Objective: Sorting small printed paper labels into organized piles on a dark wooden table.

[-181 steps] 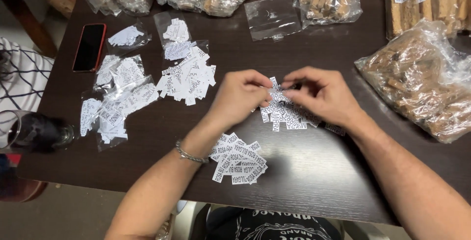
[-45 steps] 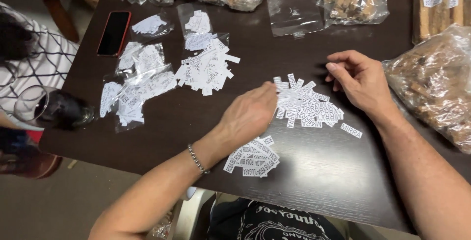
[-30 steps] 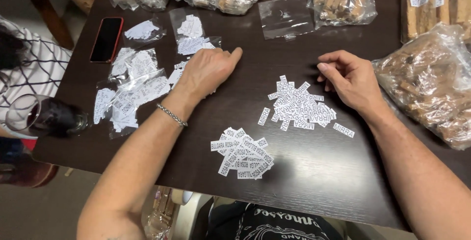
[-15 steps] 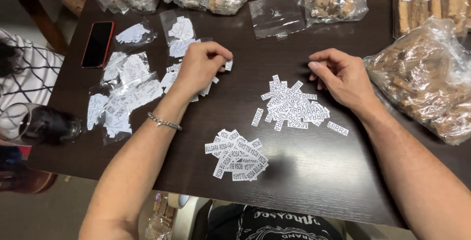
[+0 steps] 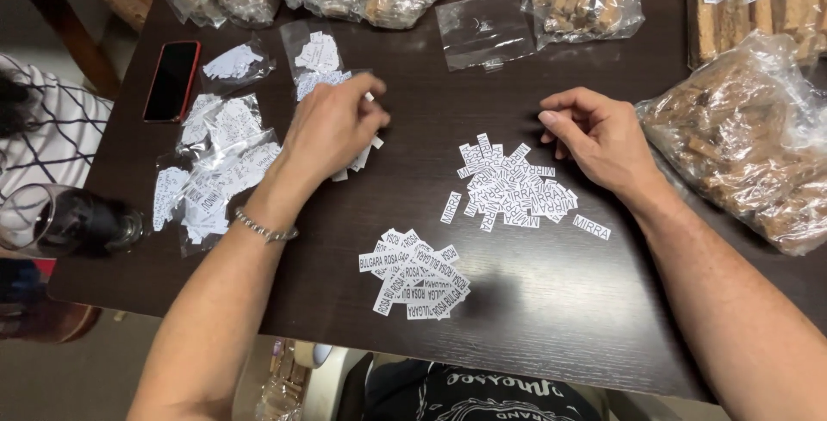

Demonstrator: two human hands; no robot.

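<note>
Left hand lay palm down over a scatter of small white printed paper slips left of frame centre, fingers curled onto them; whether any slip was pinched could not be told. A silver chain bracelet sat on that wrist.

Right hand rested on the dark wooden desk right of centre, fingers loosely bent and holding nothing, just above a second heap of white printed slips. One stray slip lay apart at that heap's lower right.

A third pile of white slips lay lower centre, near the desk's front edge, well apart from both hands.

Left of frame: several small clear plastic bags of slips; beside them, upper left, a black phone in a red case. An empty clear plastic bag lay at upper centre. Clear bags of brown sticks filled the right edge and the top.
</note>
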